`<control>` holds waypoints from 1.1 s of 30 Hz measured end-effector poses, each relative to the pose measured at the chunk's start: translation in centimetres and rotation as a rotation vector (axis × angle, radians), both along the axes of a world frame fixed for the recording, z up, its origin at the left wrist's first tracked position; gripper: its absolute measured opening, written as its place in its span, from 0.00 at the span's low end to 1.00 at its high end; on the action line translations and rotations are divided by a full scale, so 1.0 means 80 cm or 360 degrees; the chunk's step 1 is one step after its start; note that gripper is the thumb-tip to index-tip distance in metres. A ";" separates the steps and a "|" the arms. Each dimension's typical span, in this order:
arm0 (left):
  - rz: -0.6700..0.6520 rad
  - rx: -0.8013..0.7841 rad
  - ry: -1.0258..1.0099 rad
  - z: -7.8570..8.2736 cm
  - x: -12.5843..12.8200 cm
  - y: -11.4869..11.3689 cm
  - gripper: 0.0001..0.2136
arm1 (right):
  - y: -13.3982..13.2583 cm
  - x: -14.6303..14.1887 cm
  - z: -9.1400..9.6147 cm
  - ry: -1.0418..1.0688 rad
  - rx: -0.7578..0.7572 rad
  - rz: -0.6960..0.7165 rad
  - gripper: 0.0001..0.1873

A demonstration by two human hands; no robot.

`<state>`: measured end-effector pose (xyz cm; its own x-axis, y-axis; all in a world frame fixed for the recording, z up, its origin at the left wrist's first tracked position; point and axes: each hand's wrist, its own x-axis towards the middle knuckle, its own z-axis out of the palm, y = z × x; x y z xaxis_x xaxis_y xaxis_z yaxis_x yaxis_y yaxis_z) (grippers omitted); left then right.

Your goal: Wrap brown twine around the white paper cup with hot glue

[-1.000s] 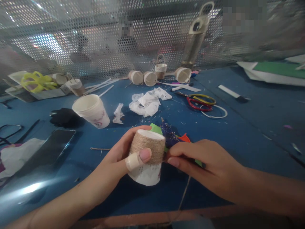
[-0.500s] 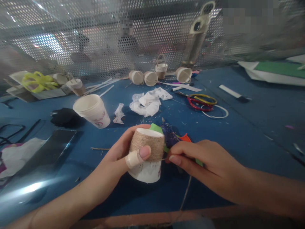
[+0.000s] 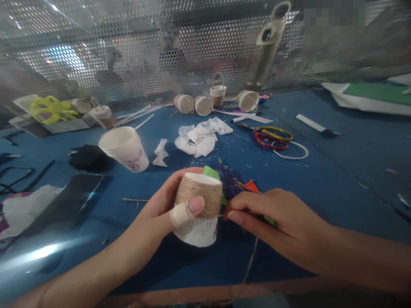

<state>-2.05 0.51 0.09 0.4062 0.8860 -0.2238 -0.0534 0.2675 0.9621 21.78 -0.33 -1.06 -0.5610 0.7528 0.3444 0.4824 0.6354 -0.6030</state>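
Observation:
An upside-down paper cup (image 3: 199, 234) is gripped in my left hand (image 3: 173, 209), whose thumb wears a beige plaster and presses on its side. Brown twine (image 3: 210, 194) winds around the upper half of the cup as it is held; the white printed lower part is bare. Close to the cup's right side, my right hand (image 3: 272, 214) pinches the twine's free length, which hangs down from the hand past the table edge. Behind that hand lies a dark blue glue gun (image 3: 229, 179) with an orange part, its tip pointing away from me, partly covered.
White lace (image 3: 202, 137) lies mid-table, with red-and-yellow scissors (image 3: 271, 137) to its right. A stack of paper cups (image 3: 125, 149) leans at the left, near a dark phone (image 3: 70, 205). Several twine-wrapped cups (image 3: 204, 105) stand or lie along the perforated metal screen (image 3: 135, 72).
Almost nothing differs. The cup and both hands keep their places, and the hanging twine has shifted only slightly.

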 end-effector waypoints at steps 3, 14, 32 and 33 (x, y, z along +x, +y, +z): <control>-0.0003 0.0011 -0.0019 -0.002 -0.001 0.000 0.19 | -0.001 0.001 -0.002 -0.0008 0.0019 -0.0003 0.12; -0.0008 -0.0028 -0.0031 -0.001 0.001 0.000 0.19 | 0.000 0.000 0.000 -0.0028 0.0041 0.0005 0.10; -0.0003 0.0048 -0.0025 -0.007 -0.001 0.001 0.19 | 0.002 0.000 -0.002 -0.0047 0.0088 0.0044 0.10; 0.0011 0.0040 -0.0023 -0.006 0.000 0.001 0.20 | 0.003 0.000 -0.003 -0.0047 0.0091 0.0051 0.10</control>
<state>-2.05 0.59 -0.40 0.4033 0.8940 -0.1954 -0.0691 0.2426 0.9677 21.81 -0.12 -1.28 -0.5948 0.7140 0.3694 0.4784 0.6837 -0.5511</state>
